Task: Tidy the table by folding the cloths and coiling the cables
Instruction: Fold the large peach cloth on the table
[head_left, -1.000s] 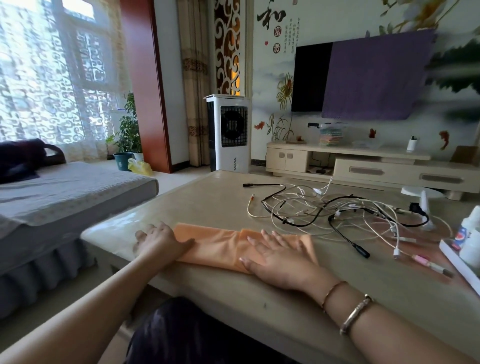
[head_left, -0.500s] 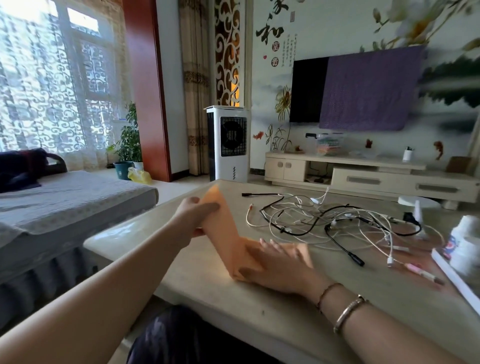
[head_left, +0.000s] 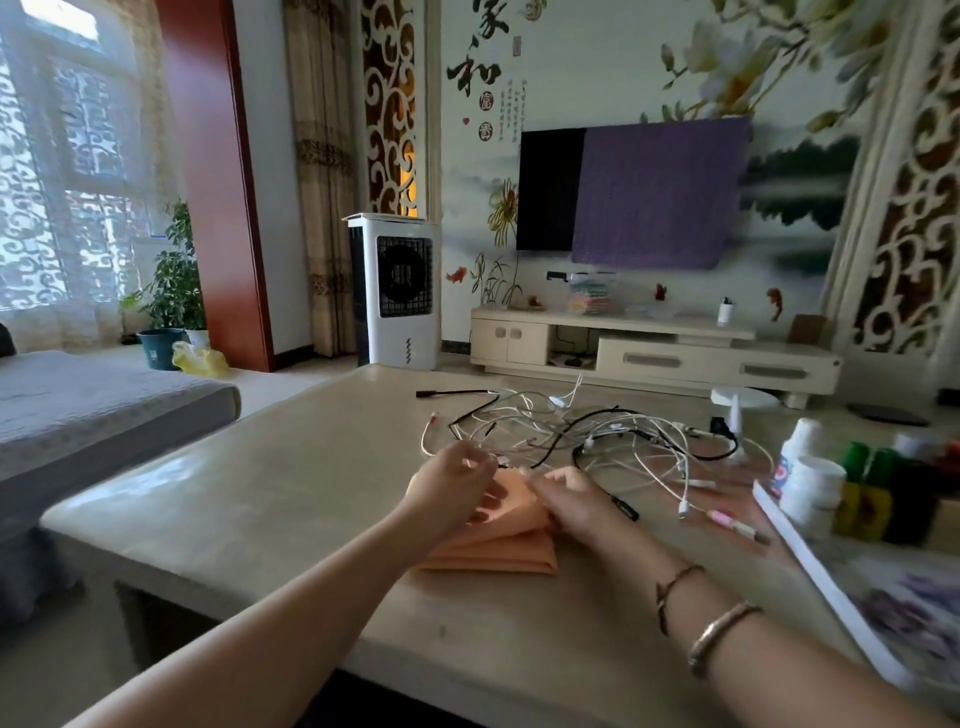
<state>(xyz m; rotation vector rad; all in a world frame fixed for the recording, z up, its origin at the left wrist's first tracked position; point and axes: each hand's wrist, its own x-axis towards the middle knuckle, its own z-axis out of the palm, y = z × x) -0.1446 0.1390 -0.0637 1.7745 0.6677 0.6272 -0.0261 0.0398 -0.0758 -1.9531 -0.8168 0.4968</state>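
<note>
Folding in progress: the orange cloth (head_left: 498, 540) lies on the near part of the desk (head_left: 291, 493), already doubled into a thick, layered packet, with its top flap raised between the two hands. Left hand (head_left: 452, 491) has fingers curled round the upper layer, pinching it from the left; right hand (head_left: 571, 501) meets it at the same raised edge, fingertips pinching the fabric. Judgement: this cloth is on its last fold or close to it, not yet pressed flat or set aside.

No other cloth shows on the desk; whether more wait out of view cannot be told.

Cable work not begun, by the look of it. The cables (head_left: 587, 441) sit just beyond the hands as one loose tangle of white and black leads, ends splayed outward, none coiled. That is the larger part of the job left.

Containers: at the right edge a shallow tray (head_left: 810, 566) with a white rim. White bottles (head_left: 810, 483) and dark, green-capped bottles (head_left: 867, 499) stand behind that rim; blurred, so I cannot tell whether they stand in the tray or beside it. Contents of the bottles not visible.
</note>
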